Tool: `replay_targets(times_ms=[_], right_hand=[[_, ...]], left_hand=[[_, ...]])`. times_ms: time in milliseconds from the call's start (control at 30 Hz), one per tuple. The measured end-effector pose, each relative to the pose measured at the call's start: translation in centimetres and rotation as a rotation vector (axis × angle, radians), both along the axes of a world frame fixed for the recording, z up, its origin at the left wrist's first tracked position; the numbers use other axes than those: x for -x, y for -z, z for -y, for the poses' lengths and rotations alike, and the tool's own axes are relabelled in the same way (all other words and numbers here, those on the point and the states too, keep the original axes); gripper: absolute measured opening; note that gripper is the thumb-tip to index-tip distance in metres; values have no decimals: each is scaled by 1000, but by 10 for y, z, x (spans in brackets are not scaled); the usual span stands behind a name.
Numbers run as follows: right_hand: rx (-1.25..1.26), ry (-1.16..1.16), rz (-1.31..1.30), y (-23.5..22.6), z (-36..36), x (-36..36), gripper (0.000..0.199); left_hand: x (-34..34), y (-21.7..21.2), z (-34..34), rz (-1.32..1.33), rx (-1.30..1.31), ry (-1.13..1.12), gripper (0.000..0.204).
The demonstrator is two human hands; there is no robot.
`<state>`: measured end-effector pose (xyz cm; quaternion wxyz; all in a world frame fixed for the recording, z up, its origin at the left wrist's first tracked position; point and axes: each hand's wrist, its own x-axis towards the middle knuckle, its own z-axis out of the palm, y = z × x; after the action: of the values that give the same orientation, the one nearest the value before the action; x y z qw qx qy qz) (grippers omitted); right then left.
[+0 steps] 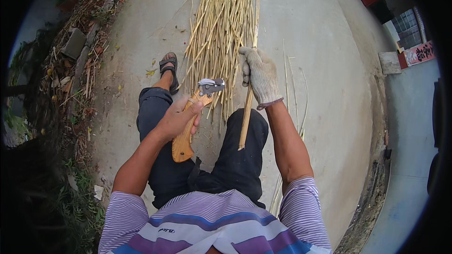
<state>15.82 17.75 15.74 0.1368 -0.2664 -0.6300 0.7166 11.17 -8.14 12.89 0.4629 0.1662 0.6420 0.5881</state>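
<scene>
My bare left hand (181, 117) is closed round the curved wooden handle of a hand tool with a short grey metal head (212, 86); its exact kind I cannot make out. In a pale knitted work glove, my right hand (262, 73) grips a long straight cane (246, 117). The cane's lower end lies over my right thigh, and its upper part runs out past the top of the view. Between and beyond my hands, a large bundle of dry yellowish canes (221, 23) is spread on the ground, pointing away from me.
My sandalled left foot (169, 70) stands left of the bundle on the concrete ground (325, 75). A few thin loose stems (303, 108) lie to the right. Rubble, dry leaves and plants (84, 56) line the left side; a low curb (376, 160) edges the right.
</scene>
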Motion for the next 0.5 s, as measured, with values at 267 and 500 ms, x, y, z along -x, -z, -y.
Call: replay_targets(times_ms=[267,500], right_hand=[[-142,144,-236,-41,-5,-23,38],[-170,258,-340,-57,2,-44,45]], left_hand=[[-94,-39,72,69,104,337,35],[-110,-50,67,-72,86,309,35]])
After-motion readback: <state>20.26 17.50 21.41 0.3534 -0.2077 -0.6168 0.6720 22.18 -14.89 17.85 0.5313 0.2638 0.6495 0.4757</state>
